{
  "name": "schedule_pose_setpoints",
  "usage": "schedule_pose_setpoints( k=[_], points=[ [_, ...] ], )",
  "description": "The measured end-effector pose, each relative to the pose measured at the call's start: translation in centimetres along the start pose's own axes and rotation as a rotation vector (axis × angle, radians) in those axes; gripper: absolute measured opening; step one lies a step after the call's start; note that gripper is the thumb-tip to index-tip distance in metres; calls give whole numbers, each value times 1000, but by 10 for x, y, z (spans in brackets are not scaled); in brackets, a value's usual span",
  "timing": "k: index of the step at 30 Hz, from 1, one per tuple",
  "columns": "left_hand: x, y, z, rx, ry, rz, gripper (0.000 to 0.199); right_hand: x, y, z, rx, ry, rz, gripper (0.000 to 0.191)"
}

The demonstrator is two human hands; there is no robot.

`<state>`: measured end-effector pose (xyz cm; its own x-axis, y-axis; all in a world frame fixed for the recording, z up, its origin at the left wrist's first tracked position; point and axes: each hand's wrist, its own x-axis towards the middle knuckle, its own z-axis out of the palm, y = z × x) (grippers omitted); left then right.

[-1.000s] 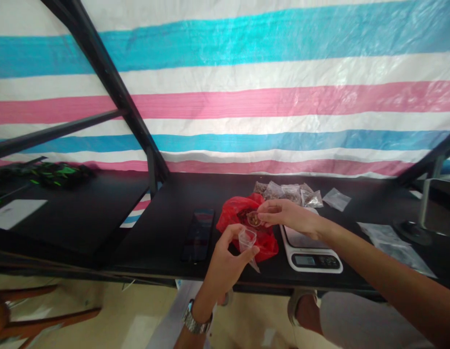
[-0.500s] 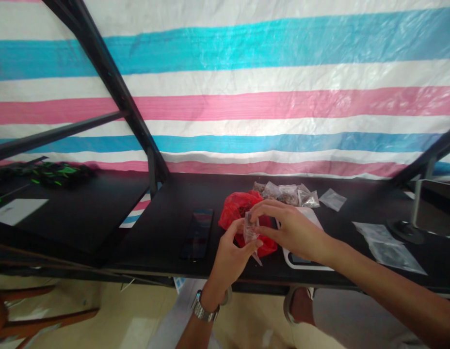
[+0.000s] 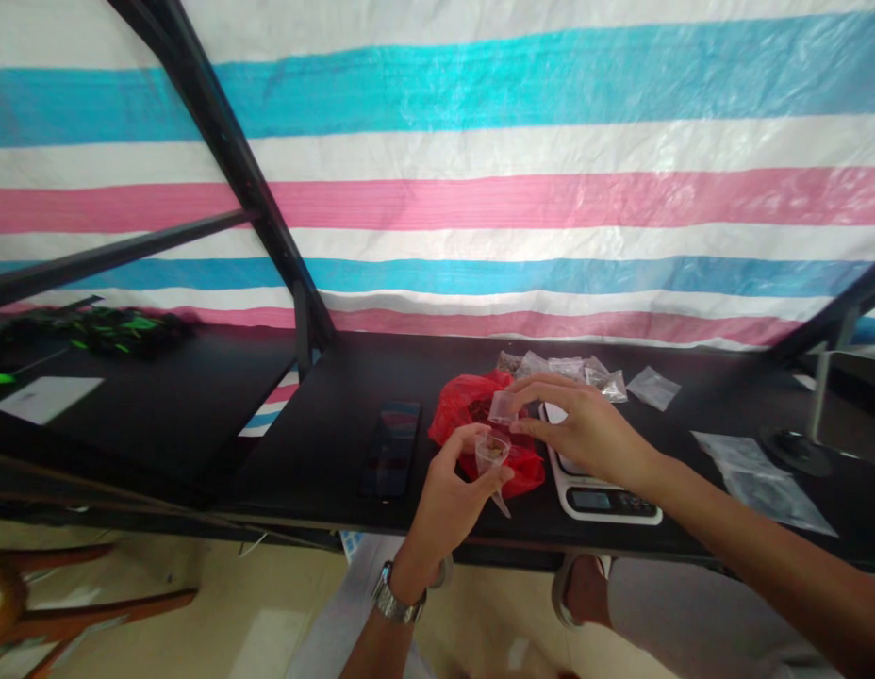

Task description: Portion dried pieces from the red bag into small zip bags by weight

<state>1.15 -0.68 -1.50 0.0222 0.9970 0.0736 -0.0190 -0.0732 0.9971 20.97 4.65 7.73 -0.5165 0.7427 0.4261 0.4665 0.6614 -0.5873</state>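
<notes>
My left hand (image 3: 448, 495) is closed on a small clear plastic bag (image 3: 491, 455), its mouth held round and open, with some brown bits inside. Just above that mouth, my right hand (image 3: 583, 415) pinches a small clear plastic cup (image 3: 503, 408); the cup looks tilted, and I cannot see anything in it. Beneath both hands lies an open red plastic bag (image 3: 453, 401) with dark brown bits in it. A white digital scale (image 3: 611, 514) stands under my right wrist, its platform partly hidden by the hand.
Several filled clear bags (image 3: 565, 370) lie behind my right hand, with a flat clear bag (image 3: 653, 388) beside them. More flat bags (image 3: 763, 481) lie at the right near a phone stand (image 3: 795, 453). A dark phone (image 3: 391, 448) lies left. Black frame bars (image 3: 246, 179) flank the table.
The cup has come up out of the small bag's mouth with my right hand, and the bag's opening now shows. More of the scale is visible. My left hand keeps its hold.
</notes>
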Motion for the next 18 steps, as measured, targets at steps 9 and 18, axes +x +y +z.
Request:
schedule_pose_setpoints(
  k=[9, 18],
  points=[
    [-8, -10, -12, 102, -35, -11, 39, 16, 49, 42, -372, -234, 221, 10],
    [-5, -9, -13, 65, 14, -17, 36, 8, 25, 58, -313, -45, 267, 4]
  ],
)
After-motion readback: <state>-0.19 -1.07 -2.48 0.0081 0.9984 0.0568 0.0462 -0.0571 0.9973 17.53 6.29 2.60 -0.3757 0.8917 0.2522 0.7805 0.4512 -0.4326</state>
